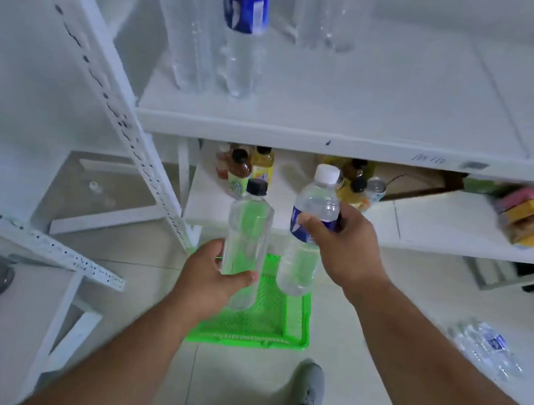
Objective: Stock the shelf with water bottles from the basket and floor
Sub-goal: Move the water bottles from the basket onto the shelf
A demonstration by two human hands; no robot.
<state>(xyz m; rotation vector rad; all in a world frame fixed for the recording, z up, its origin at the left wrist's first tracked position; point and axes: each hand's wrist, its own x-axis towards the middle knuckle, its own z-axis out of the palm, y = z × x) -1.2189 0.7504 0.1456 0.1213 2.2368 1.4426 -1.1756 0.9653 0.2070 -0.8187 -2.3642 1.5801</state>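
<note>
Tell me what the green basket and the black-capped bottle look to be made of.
Green basket: probably moulded plastic, given its bright uniform colour and lattice of small holes. Black-capped bottle, held by the left hand: clear, glossy, likely plastic; the green shows through it. Glass can't be excluded.

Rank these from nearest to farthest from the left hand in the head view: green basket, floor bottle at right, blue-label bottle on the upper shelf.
1. Green basket, on the floor just beneath the left hand.
2. Floor bottle, lying far right.
3. Blue-label bottle, upright on the upper shelf.

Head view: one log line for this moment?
left hand: grips black-capped bottle | right hand: grips white-capped bottle | both above green basket | upper shelf: bottles at left
</note>
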